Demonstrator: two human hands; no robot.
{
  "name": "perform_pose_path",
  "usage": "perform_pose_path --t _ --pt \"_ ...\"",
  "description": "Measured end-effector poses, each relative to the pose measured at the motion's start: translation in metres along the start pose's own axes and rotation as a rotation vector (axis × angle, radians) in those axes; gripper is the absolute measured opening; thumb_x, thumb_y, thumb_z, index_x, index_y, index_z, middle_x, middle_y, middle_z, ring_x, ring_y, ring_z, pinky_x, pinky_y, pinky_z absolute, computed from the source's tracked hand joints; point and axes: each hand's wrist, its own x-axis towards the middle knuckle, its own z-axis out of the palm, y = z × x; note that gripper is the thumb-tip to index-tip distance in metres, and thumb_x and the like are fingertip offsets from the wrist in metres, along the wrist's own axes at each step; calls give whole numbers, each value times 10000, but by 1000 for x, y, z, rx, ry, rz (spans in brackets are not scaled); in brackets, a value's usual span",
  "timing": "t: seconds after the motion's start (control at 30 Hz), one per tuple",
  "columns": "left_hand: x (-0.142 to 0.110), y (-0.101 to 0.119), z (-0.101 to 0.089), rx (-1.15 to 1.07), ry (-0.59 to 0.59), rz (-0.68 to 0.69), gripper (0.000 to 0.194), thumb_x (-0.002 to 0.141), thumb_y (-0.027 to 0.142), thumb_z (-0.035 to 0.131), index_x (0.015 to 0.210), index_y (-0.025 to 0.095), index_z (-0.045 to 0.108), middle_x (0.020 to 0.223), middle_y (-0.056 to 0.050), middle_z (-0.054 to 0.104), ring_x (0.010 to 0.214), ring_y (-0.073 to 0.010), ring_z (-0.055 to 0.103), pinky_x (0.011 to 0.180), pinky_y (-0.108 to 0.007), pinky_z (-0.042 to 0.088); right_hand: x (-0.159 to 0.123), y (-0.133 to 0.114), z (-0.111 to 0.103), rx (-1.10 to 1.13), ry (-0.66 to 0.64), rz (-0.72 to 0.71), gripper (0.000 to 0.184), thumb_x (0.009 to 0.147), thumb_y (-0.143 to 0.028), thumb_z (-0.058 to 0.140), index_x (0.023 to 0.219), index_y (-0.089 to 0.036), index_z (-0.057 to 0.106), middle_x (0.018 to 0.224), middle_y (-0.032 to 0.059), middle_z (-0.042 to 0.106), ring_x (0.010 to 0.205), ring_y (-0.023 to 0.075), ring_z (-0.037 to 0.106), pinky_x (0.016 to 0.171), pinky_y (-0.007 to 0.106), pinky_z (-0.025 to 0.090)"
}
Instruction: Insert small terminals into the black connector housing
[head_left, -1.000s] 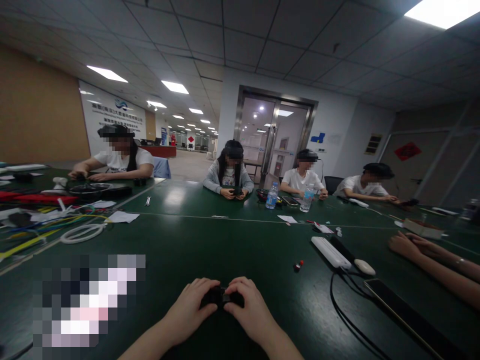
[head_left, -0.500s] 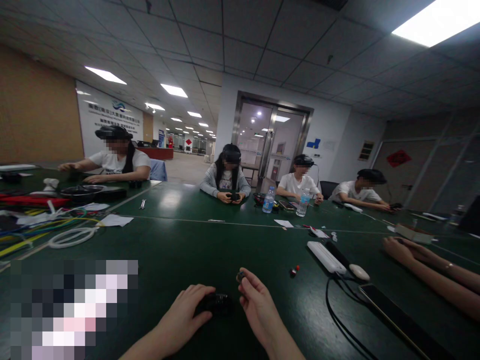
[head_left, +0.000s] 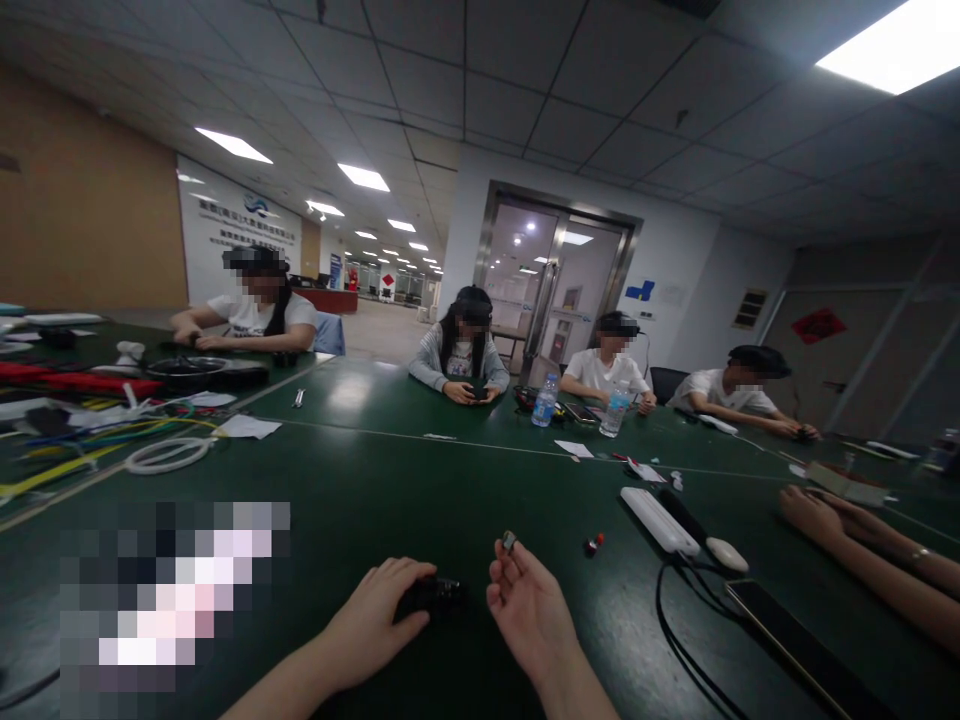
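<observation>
Gripped in the left hand [head_left: 379, 612], with thumb and fingers curled around one end: a black device [head_left: 444, 592], low at the near middle of the table, too dark for closer identification. Held at the fingertips of the right hand [head_left: 534, 605], palm toward the viewer: a small metallic piece [head_left: 509, 541], apart from the device. Probably light, rigid and smooth in the first case, best clasped by its sides; very light, stiff and easily dropped in the second, best pinched by its edges. Beneath: a dark green tabletop [head_left: 360, 490], faintly glossy, crossed by a pale seam. At right: a white power strip [head_left: 658, 522] and a phone [head_left: 795, 630]. At left: a coiled white cable [head_left: 166, 456]. Beyond: water bottles [head_left: 615, 410], four seated co-workers [head_left: 457, 370] and glass doors [head_left: 517, 262].
</observation>
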Motion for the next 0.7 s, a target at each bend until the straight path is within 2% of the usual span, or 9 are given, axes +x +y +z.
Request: perform_pose_path --t 0.3,0.57,0.7 --pt "-1 -1 -1 0 3 8 426 749 286 507 1172 247 464 1140 -36 537 1048 -205 464 912 -335 333 -3 -3 1 23 -11 -19 274 676 -338 626 945 -304 587 794 -26 631 634 121 566 553 257 409" --pt "-1 -2 -1 -13 1 -2 399 762 300 511 1158 261 474 1137 -20 537 1045 -201 469 906 -330 338 -4 -3 5 161 20 17 244 670 -305 649 908 -301 595 758 -42 614 586 96 537 512 223 392" --pt "-1 -6 1 -13 2 -6 400 766 304 517 1161 270 470 1142 -14 534 1045 -198 468 902 -324 339 -4 -3 4 160 28 2 239 658 -315 663 887 -295 598 761 -42 613 583 92 535 505 219 393"
